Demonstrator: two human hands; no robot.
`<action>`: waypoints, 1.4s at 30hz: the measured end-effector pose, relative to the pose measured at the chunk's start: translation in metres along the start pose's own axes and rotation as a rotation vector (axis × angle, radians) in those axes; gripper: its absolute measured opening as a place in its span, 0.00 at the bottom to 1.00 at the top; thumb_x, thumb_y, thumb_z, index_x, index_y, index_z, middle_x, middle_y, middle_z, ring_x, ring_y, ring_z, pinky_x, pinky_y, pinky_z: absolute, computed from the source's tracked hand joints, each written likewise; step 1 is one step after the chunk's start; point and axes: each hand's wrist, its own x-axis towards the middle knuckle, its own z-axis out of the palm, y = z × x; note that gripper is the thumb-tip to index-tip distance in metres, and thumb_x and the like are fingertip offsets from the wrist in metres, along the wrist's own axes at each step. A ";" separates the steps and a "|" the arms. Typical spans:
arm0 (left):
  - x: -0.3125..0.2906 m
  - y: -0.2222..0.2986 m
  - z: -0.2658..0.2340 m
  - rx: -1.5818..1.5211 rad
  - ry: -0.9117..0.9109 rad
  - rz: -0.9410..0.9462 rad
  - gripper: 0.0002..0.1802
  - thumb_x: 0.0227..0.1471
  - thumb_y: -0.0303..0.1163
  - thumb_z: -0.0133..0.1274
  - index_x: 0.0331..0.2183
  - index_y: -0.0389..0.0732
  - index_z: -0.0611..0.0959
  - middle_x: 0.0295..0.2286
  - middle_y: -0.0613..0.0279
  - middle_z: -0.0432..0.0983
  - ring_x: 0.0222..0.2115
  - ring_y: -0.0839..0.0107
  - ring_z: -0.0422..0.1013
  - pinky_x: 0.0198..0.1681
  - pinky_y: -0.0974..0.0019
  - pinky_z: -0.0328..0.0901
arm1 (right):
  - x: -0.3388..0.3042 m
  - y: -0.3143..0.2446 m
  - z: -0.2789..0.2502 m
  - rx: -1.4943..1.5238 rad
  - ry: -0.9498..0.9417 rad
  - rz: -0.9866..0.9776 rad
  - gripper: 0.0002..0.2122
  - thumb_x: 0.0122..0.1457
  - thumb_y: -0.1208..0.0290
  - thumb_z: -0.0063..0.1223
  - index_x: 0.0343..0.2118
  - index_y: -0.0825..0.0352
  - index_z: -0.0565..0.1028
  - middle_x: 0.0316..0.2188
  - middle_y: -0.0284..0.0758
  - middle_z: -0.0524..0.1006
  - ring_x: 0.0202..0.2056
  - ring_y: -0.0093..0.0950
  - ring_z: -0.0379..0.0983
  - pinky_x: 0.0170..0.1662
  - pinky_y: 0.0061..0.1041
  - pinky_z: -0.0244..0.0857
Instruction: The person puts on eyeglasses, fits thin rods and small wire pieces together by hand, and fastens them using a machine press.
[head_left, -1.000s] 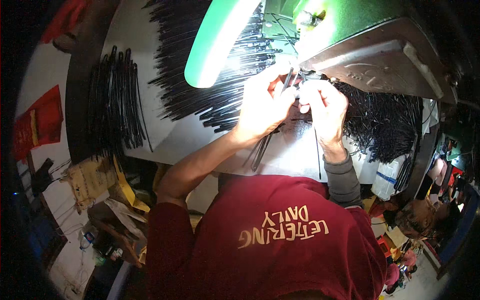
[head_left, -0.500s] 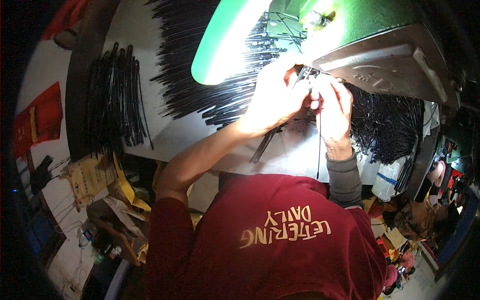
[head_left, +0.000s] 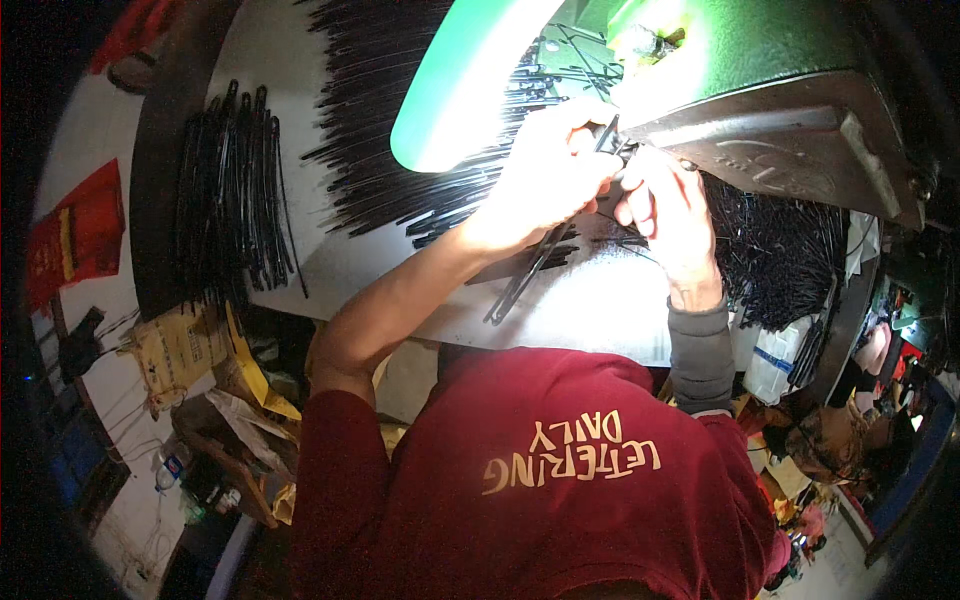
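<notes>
Below a green machine (head_left: 780, 40), my two hands meet close together under a bright light. My left hand (head_left: 540, 170) is closed around a few thin black strips (head_left: 530, 278); their lower ends slant down toward the table's near edge, and their tips poke out above the fingers. Beside it, my right hand (head_left: 682, 220) has its fingers curled in at the strips' upper ends, just under the machine's brown metal part (head_left: 800, 150). What the right fingertips grip is hidden. Glare washes out part of both hands.
A wide spread of black strips (head_left: 375, 150) covers the table (head_left: 610, 320) behind my left arm. More lie in a bundle (head_left: 240, 190) at far left and a dense heap (head_left: 775, 245) at right. A green-white lamp shade (head_left: 440, 100) hangs low near my left hand.
My right hand has shifted slightly right and down. The single thin strip that hung below it is no longer seen there. The strips in my left hand have tilted a little.
</notes>
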 end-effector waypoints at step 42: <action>0.015 -0.006 0.003 -0.036 0.036 0.150 0.10 0.44 0.16 0.57 0.32 0.32 0.75 0.20 0.62 0.74 0.18 0.75 0.73 0.21 0.73 0.68 | -0.015 0.017 0.021 -0.029 -0.005 -0.027 0.15 0.65 0.67 0.44 0.27 0.73 0.74 0.17 0.36 0.75 0.17 0.22 0.73 0.21 0.19 0.68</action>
